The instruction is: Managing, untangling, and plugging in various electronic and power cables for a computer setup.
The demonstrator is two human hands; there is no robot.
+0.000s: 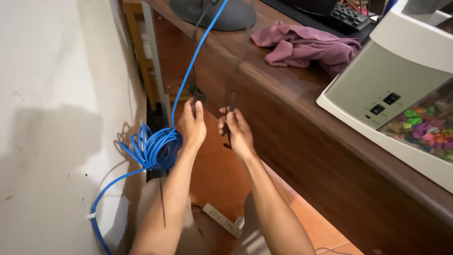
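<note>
My left hand [192, 125] is raised beside the wooden desk [302, 108] and pinches a thin black cable [197, 94] that hangs down from the desk top. My right hand [236, 132] is just to its right, fingers closed on another black cable end [231, 101]. A blue cable [193, 61] runs down from the desk past my left hand into a bundled blue coil [153, 148] that hangs near my left wrist. From the coil, the blue cable goes on down along the wall.
A pink cloth [302, 47] lies on the desk top. A white machine [391, 89] with a clear window over coloured bits stands at the right. A fan base [217, 14] sits at the back. A white power strip [222, 219] lies on the orange tile floor. A white wall [56, 118] is on the left.
</note>
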